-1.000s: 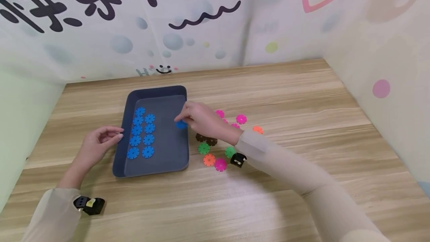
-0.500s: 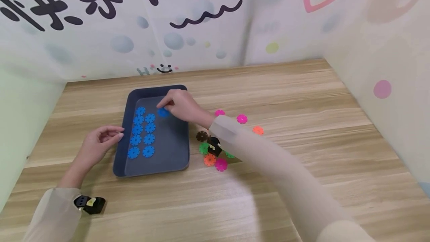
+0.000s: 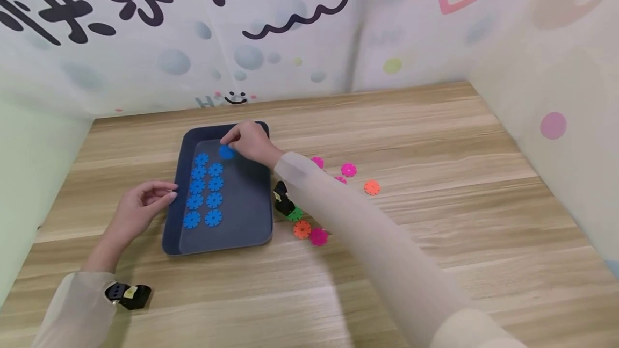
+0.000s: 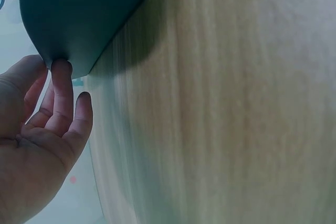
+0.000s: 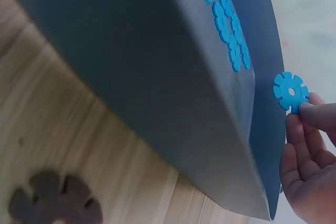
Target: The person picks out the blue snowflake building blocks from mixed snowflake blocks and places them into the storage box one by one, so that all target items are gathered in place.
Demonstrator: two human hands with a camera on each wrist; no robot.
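My right hand [image 3: 249, 141] pinches a blue snowflake disc [image 5: 292, 92] between thumb and fingers. It holds the disc over the far part of the dark grey tray [image 3: 246, 214]. In the right wrist view the disc is tilted, showing its round centre hole and notched rim. Two columns of blue snowflake discs [image 3: 214, 200] lie flat along the tray's left side. My left hand [image 3: 140, 208] grips the tray's left wall, with thumb and fingertips at the rim; the left wrist view shows a finger against the outer wall.
Right of the tray lie loose snowflake discs, including a green disc [image 3: 295, 214], orange discs [image 3: 372, 187] and pink discs [image 3: 318, 237]. My right forearm covers some of them. A brown disc [image 5: 55, 198] appears blurred in the right wrist view. Printed walls border the wooden table [image 3: 435, 138].
My right hand has moved left and away from me, carrying the blue snowflake disc from the tray's right edge toward its far end. My left hand has stayed at the tray.
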